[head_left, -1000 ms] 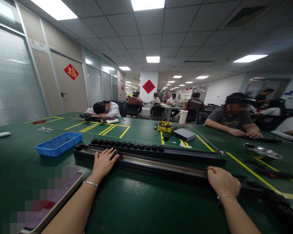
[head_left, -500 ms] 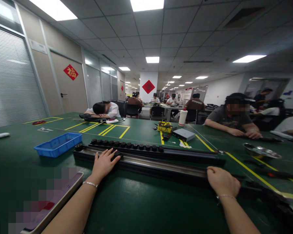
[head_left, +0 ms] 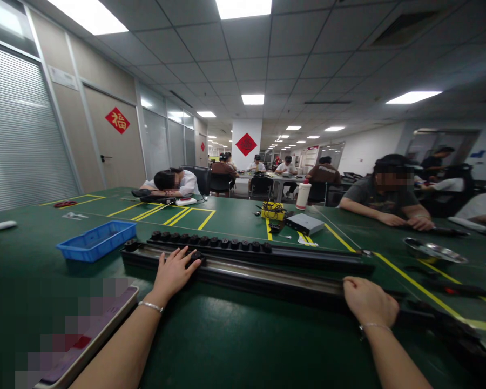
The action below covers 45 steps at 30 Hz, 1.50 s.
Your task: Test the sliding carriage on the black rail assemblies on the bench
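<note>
Reaching forward from the lower left with the left hand [head_left: 177, 271], palm down, fingers fanned wide over the near rail [head_left: 267, 275]. Reaching in from the lower right with the right hand [head_left: 371, 302], knuckles up, curled closed on the same rail. Stretching lengthwise between the two grips, showing a metal channel, then running on past the left fingers. Right at the left fingertips, a small black block [head_left: 196, 256], partly covered; hard to tell whether pressed or merely touched. Just beyond the left hand, a row of black knobs [head_left: 225, 242] along the far rail [head_left: 319, 259]. Farther out to the left of that hand, a blue tray [head_left: 93, 253]. Hidden behind the knuckles: the right fingertips. Lost in dark shadow: the rail's end past the right grip. Cut off below: both forearms.
</note>
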Motion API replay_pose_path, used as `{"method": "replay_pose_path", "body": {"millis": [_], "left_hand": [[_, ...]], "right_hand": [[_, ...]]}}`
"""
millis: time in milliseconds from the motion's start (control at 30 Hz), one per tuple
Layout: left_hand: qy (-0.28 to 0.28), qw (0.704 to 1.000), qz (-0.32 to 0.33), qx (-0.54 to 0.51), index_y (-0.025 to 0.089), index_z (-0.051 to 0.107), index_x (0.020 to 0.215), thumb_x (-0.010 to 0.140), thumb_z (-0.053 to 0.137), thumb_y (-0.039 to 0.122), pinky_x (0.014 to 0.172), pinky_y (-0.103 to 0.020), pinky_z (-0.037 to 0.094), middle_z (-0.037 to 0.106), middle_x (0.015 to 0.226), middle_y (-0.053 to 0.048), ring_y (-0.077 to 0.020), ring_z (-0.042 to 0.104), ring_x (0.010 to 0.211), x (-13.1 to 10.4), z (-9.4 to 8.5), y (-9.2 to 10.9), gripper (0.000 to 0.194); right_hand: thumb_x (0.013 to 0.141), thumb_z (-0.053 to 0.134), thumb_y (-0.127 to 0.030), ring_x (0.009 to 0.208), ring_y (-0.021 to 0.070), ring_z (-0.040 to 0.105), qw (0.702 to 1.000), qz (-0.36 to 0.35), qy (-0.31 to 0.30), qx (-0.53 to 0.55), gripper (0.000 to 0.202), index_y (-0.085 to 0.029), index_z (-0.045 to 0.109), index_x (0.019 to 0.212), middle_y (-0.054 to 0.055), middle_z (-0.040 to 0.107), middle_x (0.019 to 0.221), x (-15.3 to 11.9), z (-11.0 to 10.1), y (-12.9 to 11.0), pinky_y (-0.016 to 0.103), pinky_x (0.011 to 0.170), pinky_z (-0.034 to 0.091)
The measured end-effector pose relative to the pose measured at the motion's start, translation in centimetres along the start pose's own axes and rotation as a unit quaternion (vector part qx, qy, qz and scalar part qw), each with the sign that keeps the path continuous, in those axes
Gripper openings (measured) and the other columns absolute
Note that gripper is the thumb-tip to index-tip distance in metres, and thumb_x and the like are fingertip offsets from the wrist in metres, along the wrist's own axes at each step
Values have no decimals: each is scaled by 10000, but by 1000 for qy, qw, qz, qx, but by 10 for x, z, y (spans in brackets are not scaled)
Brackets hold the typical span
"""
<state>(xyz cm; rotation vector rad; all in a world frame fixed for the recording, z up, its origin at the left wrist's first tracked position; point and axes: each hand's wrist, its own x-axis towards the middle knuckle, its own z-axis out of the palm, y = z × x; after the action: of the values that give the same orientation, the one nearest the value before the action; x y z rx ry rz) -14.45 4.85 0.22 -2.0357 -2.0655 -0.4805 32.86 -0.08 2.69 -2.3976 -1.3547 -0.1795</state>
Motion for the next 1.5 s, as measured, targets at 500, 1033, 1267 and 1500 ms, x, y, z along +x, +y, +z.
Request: {"method": "replay_pose_path", "body": {"millis": [500,1033,1267,1500], "left_hand": [[-4,1000,25,-3,355,472,1288,865,312,594,1060,-550,161,397,1422,-17,-271,316,1316,-1,0,9,512],[-10,1000,25,-1,363,466,1293,855,323,609,1045,-551,182,405,1417,-40,-291,303,1322,-1,-2,11,522],[-14,998,50,-17,329,465,1298,880,306,568,1065,-504,182,413,1409,-11,-245,309,1324,-2,-5,14,507],[-22,997,69,-29,286,476,1299,879,316,558,1052,-401,265,432,1394,-1,-218,329,1317,0,-5,14,525]], "right_hand": [[794,314,-311,1057,211,545,1000,2,2,-16,429,-310,698,984,16,624,1175,0,1,0,365,819,380],[790,336,-315,1036,234,553,1000,-1,9,-3,406,-293,705,958,38,638,1145,0,0,0,389,818,393],[802,310,-323,1063,233,537,1000,-1,-4,-6,434,-286,693,1003,38,618,1184,-1,-2,-1,393,834,388],[774,347,-305,1063,231,537,1000,-1,9,-2,406,-308,709,959,19,625,1171,-1,0,-1,389,846,388]]}}
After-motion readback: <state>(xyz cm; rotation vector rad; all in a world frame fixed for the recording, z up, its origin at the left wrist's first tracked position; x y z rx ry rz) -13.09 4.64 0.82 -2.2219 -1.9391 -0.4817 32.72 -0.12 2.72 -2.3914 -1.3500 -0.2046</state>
